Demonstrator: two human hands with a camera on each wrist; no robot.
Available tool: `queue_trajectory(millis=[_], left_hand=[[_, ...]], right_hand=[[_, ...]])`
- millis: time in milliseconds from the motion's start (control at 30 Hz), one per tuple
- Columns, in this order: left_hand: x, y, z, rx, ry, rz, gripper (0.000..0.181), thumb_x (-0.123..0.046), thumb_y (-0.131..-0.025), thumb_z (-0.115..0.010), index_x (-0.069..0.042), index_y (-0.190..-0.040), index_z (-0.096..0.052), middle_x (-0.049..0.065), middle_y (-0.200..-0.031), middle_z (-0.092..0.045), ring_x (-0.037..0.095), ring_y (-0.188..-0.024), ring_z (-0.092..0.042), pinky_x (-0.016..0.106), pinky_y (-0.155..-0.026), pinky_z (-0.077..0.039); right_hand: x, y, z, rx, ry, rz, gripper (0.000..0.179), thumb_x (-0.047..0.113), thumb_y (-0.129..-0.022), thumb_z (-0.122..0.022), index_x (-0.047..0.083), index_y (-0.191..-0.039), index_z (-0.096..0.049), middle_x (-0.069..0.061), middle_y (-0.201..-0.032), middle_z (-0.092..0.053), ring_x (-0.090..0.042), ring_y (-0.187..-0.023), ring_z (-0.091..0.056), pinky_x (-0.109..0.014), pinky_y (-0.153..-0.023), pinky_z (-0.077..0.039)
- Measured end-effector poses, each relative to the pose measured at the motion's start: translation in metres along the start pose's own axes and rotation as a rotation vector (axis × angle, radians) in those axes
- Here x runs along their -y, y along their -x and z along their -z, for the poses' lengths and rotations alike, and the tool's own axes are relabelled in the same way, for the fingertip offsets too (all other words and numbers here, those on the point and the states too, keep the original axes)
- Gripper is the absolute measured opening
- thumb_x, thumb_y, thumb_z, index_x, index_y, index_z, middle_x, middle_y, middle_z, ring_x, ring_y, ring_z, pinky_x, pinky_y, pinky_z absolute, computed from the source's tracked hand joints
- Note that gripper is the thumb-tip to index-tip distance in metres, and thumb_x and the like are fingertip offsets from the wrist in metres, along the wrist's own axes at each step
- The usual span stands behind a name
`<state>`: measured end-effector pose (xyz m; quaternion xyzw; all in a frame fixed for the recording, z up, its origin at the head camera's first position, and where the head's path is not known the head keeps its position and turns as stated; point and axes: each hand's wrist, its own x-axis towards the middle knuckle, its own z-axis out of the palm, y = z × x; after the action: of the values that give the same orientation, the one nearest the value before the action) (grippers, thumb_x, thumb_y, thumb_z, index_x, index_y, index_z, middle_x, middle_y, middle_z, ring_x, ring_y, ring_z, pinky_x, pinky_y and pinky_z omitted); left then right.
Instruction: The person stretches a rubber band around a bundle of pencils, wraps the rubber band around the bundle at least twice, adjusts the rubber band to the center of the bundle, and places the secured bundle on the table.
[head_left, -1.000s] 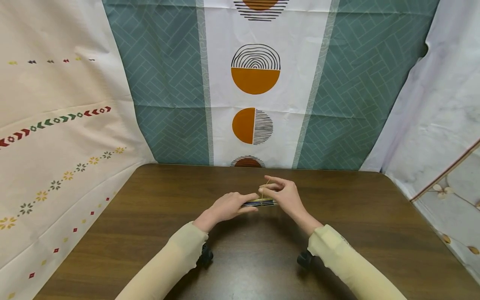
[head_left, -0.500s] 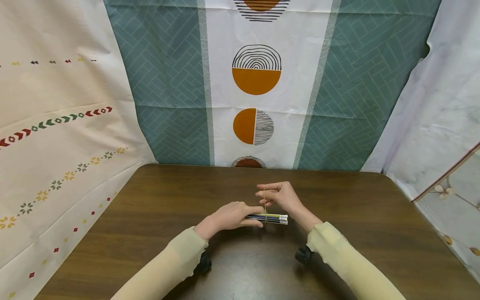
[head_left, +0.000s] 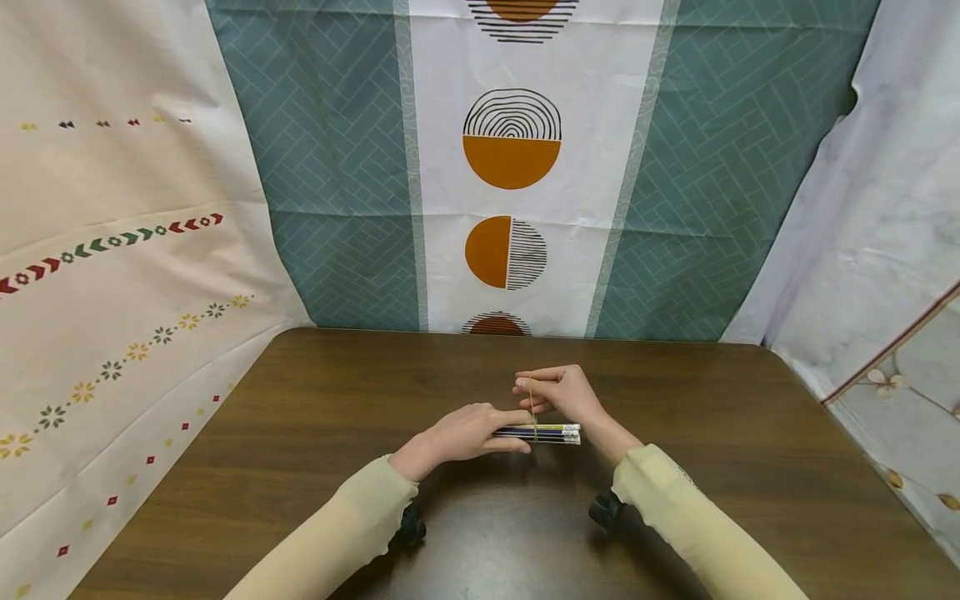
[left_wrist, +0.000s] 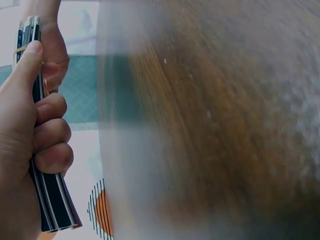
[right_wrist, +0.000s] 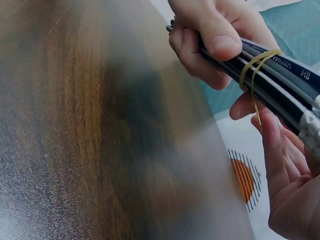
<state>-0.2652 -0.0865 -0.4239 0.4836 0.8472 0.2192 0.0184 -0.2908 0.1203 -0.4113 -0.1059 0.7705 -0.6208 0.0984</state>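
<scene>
My left hand [head_left: 468, 433] grips a bundle of dark pencils [left_wrist: 52, 197], its fingers curled round them in the left wrist view. The pencils' silvery eraser ends [head_left: 572, 433] stick out to the right of that hand. A yellow rubber band [right_wrist: 257, 65] loops round the bundle just beyond the left thumb. One strand of it is drawn away from the pencils, pinched between the thumb and a finger of my right hand [head_left: 572, 396]. In the right wrist view "HB" shows on one pencil near its eraser end.
Both hands are above a brown wooden table [head_left: 337, 375]. A patterned curtain [head_left: 345, 183] hangs behind its far edge, with pale cloths [head_left: 112, 250] at the sides. Dark wrist cameras [head_left: 604, 510] sit below the sleeves.
Both hands and the pencils have come lower and nearer. More of the eraser ends now shows to the right. The right hand keeps the band stretched throughout.
</scene>
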Motion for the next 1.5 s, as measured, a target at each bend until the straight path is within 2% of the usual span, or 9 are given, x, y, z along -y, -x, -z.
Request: queue_trajectory(millis=[200, 367, 500, 733, 900, 1033, 1200, 1400, 1500], left_hand=[[-0.003, 0.000, 0.002, -0.017, 0.031, 0.007, 0.029, -0.038, -0.097, -0.060, -0.022, -0.121, -0.061, -0.010, -0.082, -0.064, -0.002, -0.060, -0.045, 0.012, -0.059, -0.037], [-0.004, 0.000, 0.005, -0.054, 0.149, 0.060, 0.038, -0.035, -0.098, -0.060, -0.020, -0.132, -0.058, -0.005, -0.095, -0.070, 0.001, -0.068, -0.052, 0.016, -0.065, -0.042], [-0.002, -0.002, 0.004, -0.144, 0.313, 0.125, 0.039, -0.034, -0.098, -0.060, -0.020, -0.134, -0.057, -0.001, -0.097, -0.068, 0.005, -0.076, -0.054, 0.020, -0.070, -0.045], [0.003, -0.006, -0.001, -0.323, 0.742, 0.241, 0.028, -0.028, -0.104, -0.051, -0.008, -0.122, -0.054, 0.004, -0.068, -0.045, 0.010, -0.049, -0.038, 0.025, -0.044, -0.035], [0.007, -0.011, -0.004, -0.389, 0.919, 0.317, 0.038, -0.035, -0.106, -0.044, -0.004, -0.128, -0.050, -0.002, -0.060, -0.037, 0.009, -0.041, -0.029, 0.024, -0.039, -0.027], [0.009, -0.015, -0.003, -0.386, 0.975, 0.364, 0.047, -0.041, -0.105, -0.043, -0.002, -0.130, -0.047, -0.005, -0.059, -0.034, 0.007, -0.041, -0.027, 0.023, -0.039, -0.025], [0.013, -0.016, 0.000, -0.338, 0.954, 0.395, 0.046, -0.042, -0.105, -0.044, -0.004, -0.129, -0.049, -0.005, -0.058, -0.034, 0.007, -0.041, -0.026, 0.023, -0.039, -0.025], [0.017, -0.015, 0.002, -0.269, 0.933, 0.406, 0.045, -0.040, -0.104, -0.045, -0.002, -0.127, -0.047, -0.005, -0.058, -0.033, 0.008, -0.042, -0.026, 0.023, -0.039, -0.026], [0.019, -0.014, 0.002, -0.244, 0.916, 0.411, 0.044, -0.039, -0.105, -0.045, -0.001, -0.128, -0.047, -0.004, -0.058, -0.033, 0.008, -0.042, -0.026, 0.023, -0.039, -0.025]], right_hand=[[-0.001, 0.002, -0.001, -0.038, 0.000, -0.027, 0.046, 0.028, -0.093, -0.069, -0.006, -0.124, -0.065, -0.016, -0.103, -0.076, -0.010, -0.071, -0.074, -0.028, -0.067, -0.059], [0.000, 0.004, -0.003, -0.087, -0.065, -0.071, 0.050, 0.035, -0.094, -0.068, -0.006, -0.123, -0.066, -0.011, -0.098, -0.078, -0.008, -0.072, -0.073, -0.025, -0.067, -0.058], [0.000, 0.004, -0.005, -0.101, -0.212, -0.110, 0.058, 0.041, -0.097, -0.062, -0.008, -0.127, -0.062, -0.012, -0.111, -0.075, -0.008, -0.086, -0.074, -0.022, -0.076, -0.057], [-0.002, -0.001, -0.005, -0.202, -0.486, -0.122, 0.071, 0.051, -0.095, -0.060, -0.007, -0.136, -0.053, -0.007, -0.111, -0.074, -0.007, -0.088, -0.073, -0.025, -0.081, -0.057], [0.002, 0.002, -0.008, -0.237, -0.408, -0.012, 0.060, 0.048, -0.096, -0.060, 0.005, -0.138, -0.055, -0.012, -0.128, -0.068, -0.014, -0.101, -0.072, -0.036, -0.082, -0.059], [0.004, 0.004, -0.007, -0.220, -0.327, 0.103, 0.050, 0.031, -0.097, -0.064, 0.012, -0.142, -0.051, -0.015, -0.138, -0.058, -0.017, -0.112, -0.066, -0.043, -0.081, -0.059], [0.005, 0.005, -0.001, -0.200, -0.159, 0.229, 0.059, 0.017, -0.091, -0.072, 0.019, -0.145, -0.047, -0.010, -0.139, -0.055, -0.021, -0.117, -0.061, -0.044, -0.082, -0.059], [0.004, 0.006, 0.004, -0.228, 0.012, 0.324, 0.063, 0.016, -0.085, -0.078, 0.021, -0.142, -0.051, -0.010, -0.136, -0.059, -0.034, -0.119, -0.061, -0.030, -0.076, -0.058], [0.005, 0.008, 0.004, -0.241, 0.066, 0.335, 0.061, 0.016, -0.084, -0.079, 0.022, -0.139, -0.054, -0.007, -0.134, -0.061, -0.029, -0.115, -0.064, -0.038, -0.084, -0.057]])
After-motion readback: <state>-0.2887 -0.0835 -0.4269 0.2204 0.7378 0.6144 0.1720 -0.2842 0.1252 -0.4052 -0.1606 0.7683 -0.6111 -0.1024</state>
